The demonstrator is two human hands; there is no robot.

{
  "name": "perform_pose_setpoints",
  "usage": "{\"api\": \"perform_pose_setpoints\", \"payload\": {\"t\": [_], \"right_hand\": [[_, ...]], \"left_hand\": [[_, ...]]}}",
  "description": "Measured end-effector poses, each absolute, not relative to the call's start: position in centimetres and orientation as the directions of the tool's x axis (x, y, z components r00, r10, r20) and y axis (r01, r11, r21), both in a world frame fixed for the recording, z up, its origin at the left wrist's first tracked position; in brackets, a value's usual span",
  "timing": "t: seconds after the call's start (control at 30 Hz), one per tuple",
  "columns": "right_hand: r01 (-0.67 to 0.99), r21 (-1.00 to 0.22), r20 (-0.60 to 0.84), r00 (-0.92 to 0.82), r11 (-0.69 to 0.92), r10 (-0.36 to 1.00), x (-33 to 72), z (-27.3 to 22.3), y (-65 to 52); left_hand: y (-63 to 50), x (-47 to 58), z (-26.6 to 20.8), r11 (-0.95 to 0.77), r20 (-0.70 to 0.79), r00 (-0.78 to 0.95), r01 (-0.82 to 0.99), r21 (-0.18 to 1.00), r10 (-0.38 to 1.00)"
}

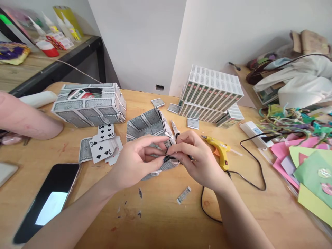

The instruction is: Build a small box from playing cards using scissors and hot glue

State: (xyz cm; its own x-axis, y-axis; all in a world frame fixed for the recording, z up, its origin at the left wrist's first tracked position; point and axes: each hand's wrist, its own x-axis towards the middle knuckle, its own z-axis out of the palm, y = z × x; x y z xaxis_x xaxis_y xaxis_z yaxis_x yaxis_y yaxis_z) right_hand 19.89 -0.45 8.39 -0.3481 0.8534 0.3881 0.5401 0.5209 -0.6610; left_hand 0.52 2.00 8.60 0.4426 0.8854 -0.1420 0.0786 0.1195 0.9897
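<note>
An open box built from playing cards [147, 126], patterned backs facing out, stands on the table in front of me. My left hand [140, 159] is closed at the box's near edge, thumb below and fingers above. Meeting it there is my right hand [197, 157], pinching at the near right corner. The fingertips have dark nails and touch; exactly what part lies between them is hidden. Scissors [175, 128] lie just behind the right hand, partly covered by it. To its right rests a yellow glue gun [219, 149].
A finished-looking card tissue box [88, 107] and loose playing cards [102, 147] lie left. Stacked card packs [210, 97] stand behind right. A phone [49, 200] is near left. The glue gun's cable [259, 162] runs to a power strip [255, 135]; coloured paper [311, 173] lies right.
</note>
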Motion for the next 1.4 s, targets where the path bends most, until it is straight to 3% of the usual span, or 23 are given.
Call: {"api": "perform_pose_setpoints", "payload": {"t": [0.17, 0.33, 0.47, 0.57, 0.63, 0.73, 0.83, 0.97, 1.1, 1.23, 1.3, 1.4], "right_hand": [[0.539, -0.681, 0.343, -0.365, 0.497, 0.865, 20.1, 8.6, -0.5], [0.456, -0.747, 0.283, -0.440, 0.484, 0.852, 21.7, 9.3, -0.4], [0.478, -0.714, 0.359, -0.378, 0.511, 0.854, 22.7, 9.5, -0.5], [0.520, -0.690, 0.281, -0.448, 0.503, 0.849, 22.2, 9.2, -0.8], [0.569, -0.648, 0.210, -0.505, 0.506, 0.837, 21.5, 8.7, -1.0], [0.664, -0.487, 0.164, -0.569, 0.568, 0.806, 20.7, 7.7, -1.0], [0.638, -0.337, 0.154, -0.688, 0.692, 0.709, 20.3, 6.8, -0.8], [0.574, -0.326, 0.091, -0.771, 0.751, 0.630, 20.2, 6.6, -0.5], [0.576, -0.415, 0.063, -0.754, 0.704, 0.654, 20.4, 6.9, -0.7], [0.478, -0.693, 0.114, -0.666, 0.539, 0.737, 21.0, 6.7, -0.8], [0.424, -0.812, 0.136, -0.533, 0.402, 0.835, 21.5, 6.2, -0.6], [0.421, -0.898, 0.043, -0.197, 0.124, 0.980, 22.3, 4.9, 0.5]], "left_hand": [[2.0, 0.8, 8.3, 0.055, -0.086, 0.473, 0.079, 0.995, 0.877], [2.0, 0.6, 8.5, 0.041, -0.126, 0.528, 0.170, 0.985, 0.840], [1.8, 0.5, 8.6, 0.067, -0.196, 0.539, 0.249, 0.966, 0.819], [1.7, 0.5, 8.3, 0.030, -0.188, 0.557, 0.282, 0.959, 0.809], [1.8, 0.5, 7.9, -0.023, -0.171, 0.570, 0.317, 0.948, 0.804], [1.9, 0.5, 7.4, -0.142, -0.145, 0.594, 0.409, 0.902, 0.791], [2.1, 0.4, 7.2, -0.282, -0.125, 0.646, 0.489, 0.826, 0.753], [2.4, 0.1, 7.7, -0.329, -0.137, 0.719, 0.468, 0.820, 0.682], [2.8, -0.4, 8.3, -0.340, -0.116, 0.705, 0.471, 0.814, 0.699], [3.4, -1.3, 8.6, -0.305, -0.100, 0.653, 0.477, 0.824, 0.751], [3.8, -1.8, 8.5, -0.304, -0.069, 0.611, 0.485, 0.820, 0.789], [4.9, -2.5, 8.1, -0.380, 0.063, 0.515, 0.539, 0.752, 0.855]]}}
